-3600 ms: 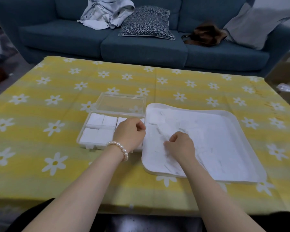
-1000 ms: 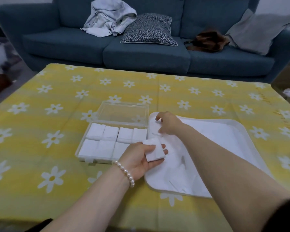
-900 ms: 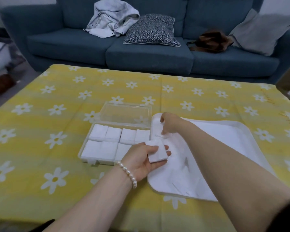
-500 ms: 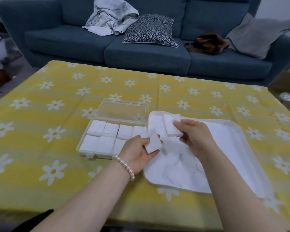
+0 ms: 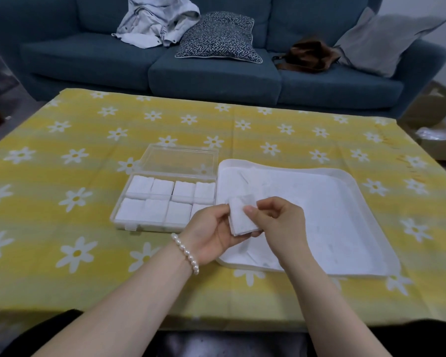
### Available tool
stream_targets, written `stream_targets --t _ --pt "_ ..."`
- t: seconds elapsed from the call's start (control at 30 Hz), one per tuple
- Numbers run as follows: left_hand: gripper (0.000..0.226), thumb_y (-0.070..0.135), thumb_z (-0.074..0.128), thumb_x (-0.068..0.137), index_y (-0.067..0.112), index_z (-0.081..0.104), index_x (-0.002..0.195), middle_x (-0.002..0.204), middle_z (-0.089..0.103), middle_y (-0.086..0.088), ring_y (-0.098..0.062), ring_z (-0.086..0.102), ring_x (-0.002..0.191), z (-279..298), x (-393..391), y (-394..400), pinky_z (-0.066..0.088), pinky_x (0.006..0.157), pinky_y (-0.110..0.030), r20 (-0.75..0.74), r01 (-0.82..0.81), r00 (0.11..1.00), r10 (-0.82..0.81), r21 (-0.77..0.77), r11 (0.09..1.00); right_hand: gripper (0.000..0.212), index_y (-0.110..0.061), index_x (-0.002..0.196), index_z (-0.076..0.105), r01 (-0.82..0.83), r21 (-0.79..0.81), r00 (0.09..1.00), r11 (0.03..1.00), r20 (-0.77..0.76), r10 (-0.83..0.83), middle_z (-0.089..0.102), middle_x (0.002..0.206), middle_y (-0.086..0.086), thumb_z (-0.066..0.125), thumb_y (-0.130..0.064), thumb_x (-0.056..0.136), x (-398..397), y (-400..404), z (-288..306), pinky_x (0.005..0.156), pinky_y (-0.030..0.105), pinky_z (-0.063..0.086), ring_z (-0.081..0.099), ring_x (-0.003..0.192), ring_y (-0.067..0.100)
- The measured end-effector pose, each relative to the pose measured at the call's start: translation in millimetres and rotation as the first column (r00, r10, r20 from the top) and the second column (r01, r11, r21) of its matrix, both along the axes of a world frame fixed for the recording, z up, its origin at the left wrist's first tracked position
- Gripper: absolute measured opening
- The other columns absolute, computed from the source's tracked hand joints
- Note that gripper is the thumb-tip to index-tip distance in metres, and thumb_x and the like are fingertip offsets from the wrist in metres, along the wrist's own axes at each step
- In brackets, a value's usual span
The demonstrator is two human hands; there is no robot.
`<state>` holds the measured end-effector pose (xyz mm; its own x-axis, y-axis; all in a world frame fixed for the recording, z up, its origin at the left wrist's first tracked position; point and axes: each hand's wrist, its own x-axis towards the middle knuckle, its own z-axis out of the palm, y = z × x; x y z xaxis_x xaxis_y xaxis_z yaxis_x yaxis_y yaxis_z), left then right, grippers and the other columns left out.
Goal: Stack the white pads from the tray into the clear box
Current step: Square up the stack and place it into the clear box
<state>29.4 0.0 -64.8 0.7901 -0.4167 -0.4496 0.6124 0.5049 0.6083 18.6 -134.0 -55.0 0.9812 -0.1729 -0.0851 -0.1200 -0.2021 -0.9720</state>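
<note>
Left hand (image 5: 211, 234) cupping, right hand (image 5: 278, 222) pinching one small stack of white pads (image 5: 241, 217) above tray's (image 5: 371, 228) near-left corner: square edges, then lower flat into clear box's (image 5: 165, 199) near-right compartment.

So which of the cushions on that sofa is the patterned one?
The dark herringbone cushion lying flat on the middle seat, beside the crumpled pale garment. The other, the grey cushion at the right end, is plain.
</note>
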Motion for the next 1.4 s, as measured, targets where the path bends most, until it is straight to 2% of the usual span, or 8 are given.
stream_targets --t 0.13,0.27,0.43,0.63,0.8,1.07,1.17,1.4 --pt "0.050 0.040 0.035 0.099 0.000 0.057 0.121 0.110 0.068 -0.021 -0.028 0.069 0.097 2.4 -0.9 1.0 0.059 0.076 -0.038 -0.004 -0.010 1.000 0.010 -0.048 0.999 0.017 -0.018 0.071 0.059 0.021 -0.098 0.999 0.995 0.035 -0.017 0.061 0.066 0.003 0.074 -0.016 0.078 -1.3 5.5 -6.1 0.052 0.021 0.047 0.059 0.045 0.015" --pt "0.030 0.002 0.044 0.095 -0.005 0.055 0.122 0.111 0.068 -0.020 -0.027 0.067 0.102 -4.6 -2.9 0.1 0.055 0.087 -0.037 0.062 -0.012 0.998 0.008 0.072 0.997 0.020 -0.026 0.075 0.055 0.073 -0.227 0.995 0.971 0.076 -0.057 0.058 0.070 -0.006 0.074 -0.020 0.075 -3.0 10.0 -13.8 0.058 0.013 0.039 0.054 0.063 0.004" --pt "0.029 -0.007 0.043 0.094 -0.006 0.053 0.122 0.118 0.064 -0.022 -0.033 0.063 0.108 -12.0 -8.7 5.1 0.053 0.090 -0.042 0.038 -0.026 0.999 0.022 0.101 0.995 0.020 -0.013 0.080 0.062 0.049 -0.021 0.994 0.999 -0.098 -0.050 0.055 0.070 -0.004 0.079 -0.021 0.073 -4.7 3.1 -19.4 0.057 0.015 0.039 0.051 0.064 0.008" --pt "0.021 -0.004 0.051 0.091 0.001 0.062 0.109 0.102 0.071 -0.016 -0.027 0.068 0.092 -11.8 -10.4 22.0 0.057 0.077 -0.035 0.078 -0.078 0.995 0.061 0.240 0.968 0.019 -0.002 0.083 0.068 -0.068 0.107 0.979 0.992 -0.183 0.087 0.062 0.069 0.001 0.074 -0.019 0.077 -2.5 11.4 -26.5 0.052 0.012 0.040 0.053 0.060 0.007" --pt "0.027 -0.006 0.068 0.079 0.005 0.056 0.101 0.082 0.069 -0.011 -0.022 0.065 0.073 -8.3 -9.0 44.9 0.053 0.064 -0.030 0.171 -0.268 0.962 0.213 0.438 0.858 0.017 -0.002 0.079 0.068 -0.038 0.182 0.979 0.982 -0.191 0.074 0.056 0.053 -0.001 0.077 -0.015 0.074 5.3 31.6 -25.1 0.050 0.017 0.036 0.047 0.045 0.005" --pt "0.028 -0.014 0.069 0.074 0.008 0.052 0.070 0.073 0.059 -0.011 -0.019 0.060 0.068 -1.9 22.9 94.6 0.055 0.055 -0.022 0.278 -0.503 0.864 0.420 0.517 0.692 0.030 -0.014 0.071 0.047 -0.062 0.165 0.983 0.984 -0.163 0.090 0.060 0.063 0.004 0.074 -0.001 0.073 43.7 87.6 -4.4 0.050 0.016 0.045 0.058 0.050 0.010" --pt "0.022 -0.012 0.068 0.076 0.008 0.058 0.075 0.075 0.062 -0.008 -0.016 0.060 0.067 2.4 37.3 117.9 0.055 0.063 -0.023 0.346 -0.558 0.828 0.441 0.581 0.593 0.034 -0.013 0.067 0.043 -0.093 0.156 0.982 0.983 -0.150 0.116 0.056 0.062 0.005 0.071 0.004 0.074 67.5 117.7 -0.9 0.056 0.028 0.048 0.057 0.053 0.015" --pt "0.025 -0.007 0.055 0.084 0.014 0.067 0.089 0.095 0.068 -0.004 -0.019 0.064 0.098 -9.4 54.2 154.2 0.049 0.091 -0.030 0.488 -0.532 0.846 0.217 0.804 0.266 0.028 -0.011 0.069 0.048 -0.111 0.113 0.936 0.987 -0.322 0.142 0.061 0.068 0.010 0.068 0.007 0.077 111.8 159.0 -18.7 0.045 0.027 0.048 0.062 0.051 0.021"
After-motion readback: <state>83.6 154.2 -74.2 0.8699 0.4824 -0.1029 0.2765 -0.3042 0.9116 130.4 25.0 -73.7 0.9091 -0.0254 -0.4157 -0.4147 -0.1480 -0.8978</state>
